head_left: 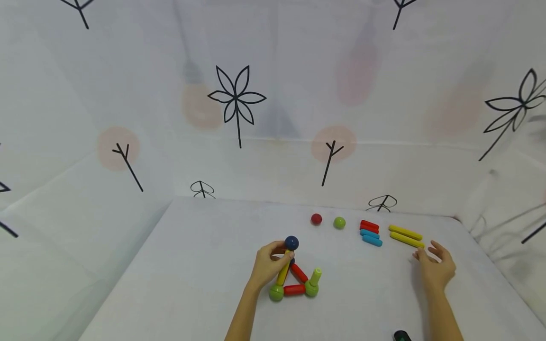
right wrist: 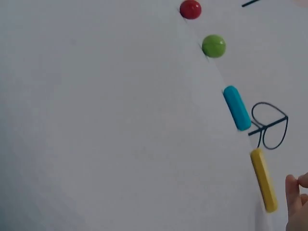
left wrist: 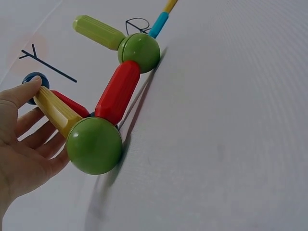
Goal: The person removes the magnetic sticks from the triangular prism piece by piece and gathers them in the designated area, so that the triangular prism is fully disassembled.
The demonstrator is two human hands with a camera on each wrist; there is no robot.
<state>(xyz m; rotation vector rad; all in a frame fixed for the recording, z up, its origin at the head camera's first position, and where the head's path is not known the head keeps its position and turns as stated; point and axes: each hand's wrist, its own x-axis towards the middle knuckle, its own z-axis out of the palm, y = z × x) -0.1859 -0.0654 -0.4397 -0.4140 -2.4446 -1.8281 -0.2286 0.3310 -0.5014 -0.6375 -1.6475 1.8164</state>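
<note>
My left hand (head_left: 269, 264) pinches a yellow rod (left wrist: 58, 111) near its top, where a dark blue ball (head_left: 292, 243) sits. The rod slants up from a green ball (left wrist: 94, 146). A short red rod (head_left: 295, 290) joins that ball to a second green ball (head_left: 312, 288), which bears an upright light green rod (head_left: 316, 276). Another red rod (head_left: 299, 273) runs back to a further dark blue ball, mostly hidden behind my fingers. At the right, my right hand (head_left: 437, 272) hovers beside two loose yellow rods (head_left: 406, 239), fingers loosely bent, holding nothing.
Along the back of the white table (head_left: 204, 255) lie a red ball (head_left: 316, 219), a green ball (head_left: 339, 223), red rods (head_left: 369, 226) and blue rods (head_left: 372, 240). A dark object (head_left: 401, 336) shows at the front edge. A patterned white cloth (head_left: 273, 166) hangs behind.
</note>
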